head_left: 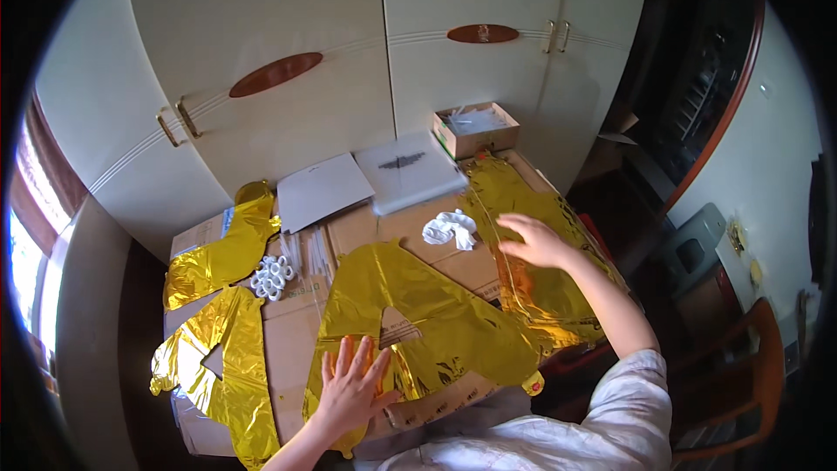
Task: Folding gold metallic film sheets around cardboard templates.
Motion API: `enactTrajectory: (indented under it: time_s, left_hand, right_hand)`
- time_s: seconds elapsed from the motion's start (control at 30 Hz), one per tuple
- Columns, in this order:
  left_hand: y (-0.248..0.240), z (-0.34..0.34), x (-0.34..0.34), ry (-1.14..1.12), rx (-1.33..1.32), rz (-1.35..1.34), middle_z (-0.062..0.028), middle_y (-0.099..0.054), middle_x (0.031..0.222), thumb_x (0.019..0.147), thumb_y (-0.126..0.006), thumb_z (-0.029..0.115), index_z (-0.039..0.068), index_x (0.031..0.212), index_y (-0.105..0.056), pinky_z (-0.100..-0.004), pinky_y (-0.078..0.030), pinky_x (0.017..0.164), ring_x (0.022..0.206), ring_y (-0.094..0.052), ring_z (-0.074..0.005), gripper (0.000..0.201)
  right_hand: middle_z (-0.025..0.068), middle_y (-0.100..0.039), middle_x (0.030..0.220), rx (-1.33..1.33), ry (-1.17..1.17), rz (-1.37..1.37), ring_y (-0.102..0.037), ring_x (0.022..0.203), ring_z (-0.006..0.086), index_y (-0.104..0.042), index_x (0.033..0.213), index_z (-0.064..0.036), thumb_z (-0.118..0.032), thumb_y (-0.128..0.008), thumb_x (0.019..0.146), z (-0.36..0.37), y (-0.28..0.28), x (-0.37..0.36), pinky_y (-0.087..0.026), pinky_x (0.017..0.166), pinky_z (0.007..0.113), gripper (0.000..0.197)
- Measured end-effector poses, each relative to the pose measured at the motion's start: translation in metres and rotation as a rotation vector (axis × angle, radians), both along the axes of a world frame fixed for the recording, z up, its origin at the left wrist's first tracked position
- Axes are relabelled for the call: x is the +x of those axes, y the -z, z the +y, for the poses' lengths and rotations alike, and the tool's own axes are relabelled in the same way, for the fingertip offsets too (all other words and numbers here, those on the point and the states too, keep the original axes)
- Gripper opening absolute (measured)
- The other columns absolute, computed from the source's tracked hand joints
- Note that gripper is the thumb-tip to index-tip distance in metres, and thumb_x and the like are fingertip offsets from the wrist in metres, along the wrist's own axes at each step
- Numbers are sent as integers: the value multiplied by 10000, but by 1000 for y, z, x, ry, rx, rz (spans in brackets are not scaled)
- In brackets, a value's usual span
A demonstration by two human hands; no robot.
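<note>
A flat gold foil balloon [349, 283], roughly triangular with a hole in its middle, lies on the cardboard in front of me. My left hand [351, 388] rests on its lower left part, fingers spread. At the right, my right hand [534, 242] is over a stack of flat gold foil sheets [558, 209], fingers apart and holding nothing; whether it touches them I cannot tell. A crumpled white cloth-like thing [450, 229] sits left of that hand. Two more gold foil balloons [242, 358] [218, 257] lie along the left side.
Small white rolls [272, 277] and clear plastic sticks [319, 253] lie left of centre on the cardboard [301, 318]. Farther back are a white sheet [323, 190], a whitish flat packet [414, 179] and an open box [475, 141] against the wardrobe. A wooden chair [767, 375] stands right.
</note>
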State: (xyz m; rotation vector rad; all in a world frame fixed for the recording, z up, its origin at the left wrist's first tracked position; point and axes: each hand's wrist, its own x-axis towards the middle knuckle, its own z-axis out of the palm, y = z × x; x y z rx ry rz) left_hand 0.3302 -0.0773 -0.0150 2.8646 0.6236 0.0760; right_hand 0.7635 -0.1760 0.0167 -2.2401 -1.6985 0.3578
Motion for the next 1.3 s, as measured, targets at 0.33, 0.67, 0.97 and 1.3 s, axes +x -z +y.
enactTrajectory:
  time_s: [0.33, 0.67, 0.97, 1.3]
  left_hand:
    - [1, 19, -29, 59, -19, 199, -181, -289, 1507, 819, -598, 591, 268, 1444, -383, -670, -213, 1056, 1395, -204, -459, 735]
    - [-18, 25, 6, -1, -5, 109, -188, -244, 1527, 820, -614, 575, 222, 1446, -380, -668, -162, 1076, 1406, -167, -469, 756]
    - [1, 31, 50, 97, -75, 105, -182, -262, 1521, 845, -587, 558, 223, 1452, -372, -693, -153, 1060, 1402, -179, -468, 725]
    - [-21, -8, 161, 426, 23, -109, -168, -415, 1434, 907, -562, 425, 53, 1368, -457, -464, -298, 1104, 1368, -332, -337, 602]
  right_hand:
    - [178, -585, 1258, 187, -32, -290, -527, 1210, 336, -564, 1235, 4, -453, -678, 829, -123, 47, -64, -433, 1017, 393, 622]
    - [209, -694, 981, 147, 152, -635, -695, 893, 306, -681, 932, 23, -243, -569, 880, -87, 73, -84, -579, 750, 354, 294]
    - [116, -653, 626, 281, 252, -157, -664, 574, 231, -662, 718, -42, -123, -631, 828, -85, 46, -69, -522, 522, 343, 139]
    - [17, -643, 650, 276, 555, 467, -544, 580, 73, -695, 783, -9, -177, -724, 827, -93, 48, -48, -442, 554, 266, 176]
